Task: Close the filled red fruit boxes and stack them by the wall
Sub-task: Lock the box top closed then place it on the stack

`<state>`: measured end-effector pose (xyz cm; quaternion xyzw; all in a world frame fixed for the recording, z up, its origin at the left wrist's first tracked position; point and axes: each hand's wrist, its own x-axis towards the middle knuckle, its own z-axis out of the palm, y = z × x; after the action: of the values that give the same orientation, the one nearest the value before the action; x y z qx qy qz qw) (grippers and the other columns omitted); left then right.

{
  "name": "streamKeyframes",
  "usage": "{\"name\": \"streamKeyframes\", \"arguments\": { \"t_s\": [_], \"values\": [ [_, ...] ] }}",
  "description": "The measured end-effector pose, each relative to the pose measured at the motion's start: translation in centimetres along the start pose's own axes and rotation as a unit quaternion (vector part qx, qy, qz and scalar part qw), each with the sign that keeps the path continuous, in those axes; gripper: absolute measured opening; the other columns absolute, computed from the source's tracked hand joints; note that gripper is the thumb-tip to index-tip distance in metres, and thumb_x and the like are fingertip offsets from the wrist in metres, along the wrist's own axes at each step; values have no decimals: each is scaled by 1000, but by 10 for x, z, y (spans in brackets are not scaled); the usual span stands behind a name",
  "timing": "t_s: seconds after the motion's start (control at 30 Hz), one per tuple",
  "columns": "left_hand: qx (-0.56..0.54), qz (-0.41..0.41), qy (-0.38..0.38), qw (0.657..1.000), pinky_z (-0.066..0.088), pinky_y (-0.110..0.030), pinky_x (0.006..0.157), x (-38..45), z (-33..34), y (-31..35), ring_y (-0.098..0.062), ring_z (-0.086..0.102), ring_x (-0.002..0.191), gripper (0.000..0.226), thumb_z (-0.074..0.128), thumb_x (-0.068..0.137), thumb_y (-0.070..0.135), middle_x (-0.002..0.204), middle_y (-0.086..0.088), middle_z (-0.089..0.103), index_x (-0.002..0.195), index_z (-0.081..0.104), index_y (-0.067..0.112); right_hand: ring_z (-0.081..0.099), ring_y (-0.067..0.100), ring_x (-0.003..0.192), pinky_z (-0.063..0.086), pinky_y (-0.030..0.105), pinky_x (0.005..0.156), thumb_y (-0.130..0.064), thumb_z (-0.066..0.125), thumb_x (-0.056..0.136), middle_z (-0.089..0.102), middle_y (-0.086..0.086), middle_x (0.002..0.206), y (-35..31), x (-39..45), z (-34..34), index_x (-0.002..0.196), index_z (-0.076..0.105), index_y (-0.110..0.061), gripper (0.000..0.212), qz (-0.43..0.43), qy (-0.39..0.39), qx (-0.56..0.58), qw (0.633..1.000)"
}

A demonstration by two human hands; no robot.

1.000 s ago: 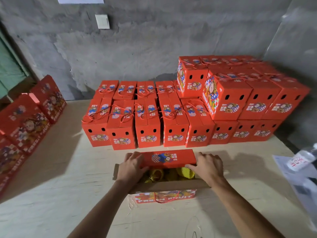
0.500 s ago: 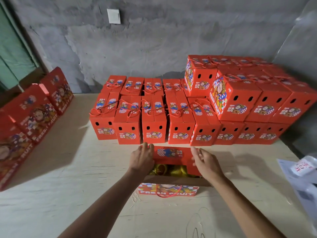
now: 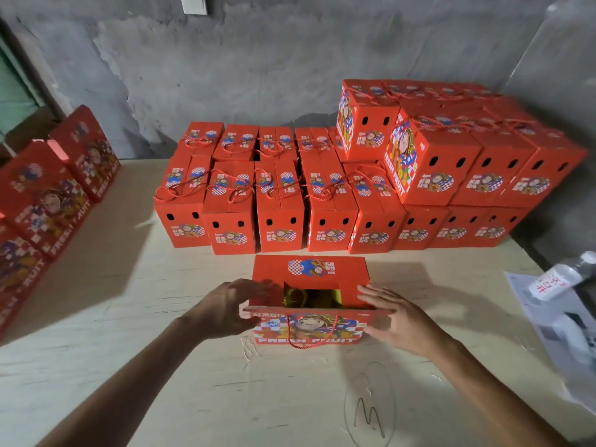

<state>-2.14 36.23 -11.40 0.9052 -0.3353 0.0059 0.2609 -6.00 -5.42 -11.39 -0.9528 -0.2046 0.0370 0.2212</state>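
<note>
The open box sits on the table directly in front of the person, just short of the front row of the closed boxes stacked against the wall. Its far lid flap is folded over the top; the near flap, printed FRESH FRUIT and carrying a red cord handle, is not yet folded down. Yellow fruit shows through the remaining gap.

The left hand is at the left end of the box with fingers loosely curved around the corner; motion blur makes it uncertain whether it grips or only touches. The right hand lies flat against the right end, fingers extended, holding nothing.

Handling judgement: the box is thin corrugated card, stiff along folds but easily creased at flaps and corners. Filled with fruit, it is probably moderately heavy and bruises if dropped. Press flaps along their edges, then lift by both ends from below or by the cord handle.

Surroundings: flat unassembled cartons lean at the left. A plastic bottle and papers lie at the right edge. The single-layer rows on the left of the stack offer free top space; the two-layer block stands to the right.
</note>
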Motion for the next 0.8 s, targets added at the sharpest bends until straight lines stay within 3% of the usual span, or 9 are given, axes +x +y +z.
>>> {"name": "streamKeyframes", "arguments": {
  "t_s": [0.07,0.13,0.2,0.27,0.37,0.43,0.53,0.7,0.8],
  "values": [
    [-40,-37,6,998,58,-18,89,5,-1,8,13,60,106,61,73,87,58,128,11,70,141,52,38,54,-14,124,44,11,100,-69,73,83,62,-32,131,-12,5,-1,124,68,-47,46,107,26,142,984],
    [-107,-158,49,980,63,-32,84,18,5,16,2,70,94,79,66,86,71,121,9,72,150,42,31,70,-4,98,58,18,78,-77,69,80,73,-25,107,-20,21,2,116,66,-41,51,159,112,201,960],
    [-142,-313,130,930,63,-41,81,37,15,25,-18,74,92,93,68,86,66,116,0,73,156,26,21,68,2,107,60,27,85,-64,71,87,67,-18,124,-24,37,6,137,53,-30,62,166,165,174,957],
    [-59,-365,144,918,56,-45,94,57,28,34,-27,67,111,84,65,93,58,131,-11,66,156,24,20,55,10,128,50,33,104,-42,72,94,56,-8,141,-23,51,14,145,50,-16,62,135,193,75,969],
    [119,-269,129,947,30,-47,119,71,59,47,-33,45,137,39,46,106,43,143,-11,52,136,54,20,61,23,115,49,41,103,-29,69,93,67,3,122,-27,64,33,111,72,-11,25,50,223,-100,968],
    [93,-209,153,961,42,-40,103,75,74,49,-26,56,112,27,48,106,36,119,-4,61,117,64,17,60,19,92,52,39,86,-31,69,94,67,1,97,-33,72,46,95,70,-12,19,80,261,-104,957],
    [106,-197,194,955,46,-36,80,83,80,48,-20,51,90,17,57,102,36,100,3,62,98,64,21,50,15,82,47,34,73,-38,66,96,60,-3,84,-39,86,56,83,65,-16,25,123,301,-119,938],
    [115,-194,219,949,47,-36,67,84,79,45,-19,49,76,21,65,97,34,82,3,60,82,61,20,43,12,72,41,33,68,-35,56,99,53,-7,70,-36,98,58,71,59,-20,32,110,308,-133,936],
    [113,-217,207,947,47,-37,64,94,79,46,-21,52,74,21,67,94,31,79,0,62,80,61,18,48,11,66,45,33,72,-28,66,90,59,-6,66,-36,108,53,65,62,-19,27,92,290,-148,941]
  ]
}}
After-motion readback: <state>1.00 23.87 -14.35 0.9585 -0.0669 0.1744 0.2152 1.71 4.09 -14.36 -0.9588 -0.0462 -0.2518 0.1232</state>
